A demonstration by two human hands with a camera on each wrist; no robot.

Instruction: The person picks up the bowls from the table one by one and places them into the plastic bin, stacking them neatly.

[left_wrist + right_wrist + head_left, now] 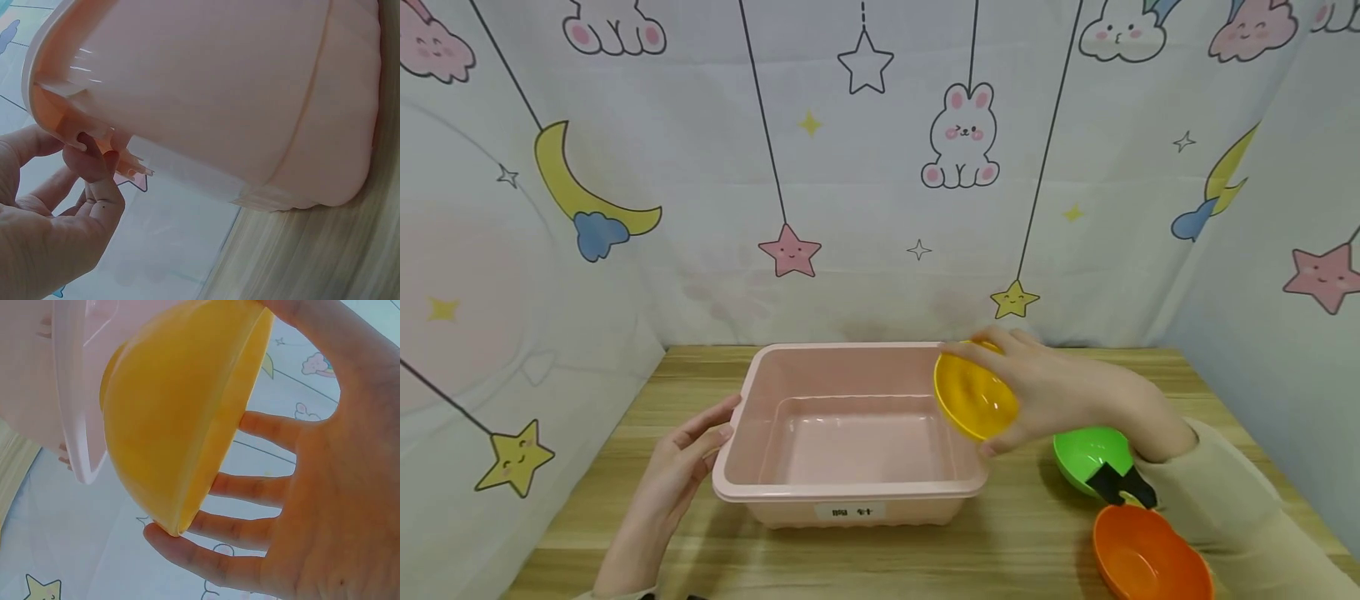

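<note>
A pink plastic basin (850,492) with a white label on its front stands on the wooden table. My left hand (688,454) grips its left rim, and in the left wrist view the thumb and fingers (103,203) curl at the edge. A yellow bowl (973,396) is tilted on its side at the basin's right rim, its hollow facing left in the head view. My right hand (1037,379) holds it by the rim, thumb on one side and fingers spread across to the other; the right wrist view shows the bowl's rounded outside (169,412).
To the right on the table (1015,550) sits a green bowl (1093,450), partly hidden by the right forearm and a black wrist strap (1120,485). Nearer the front is an orange bowl (1150,558). A patterned cloth (865,183) hangs behind and at both sides.
</note>
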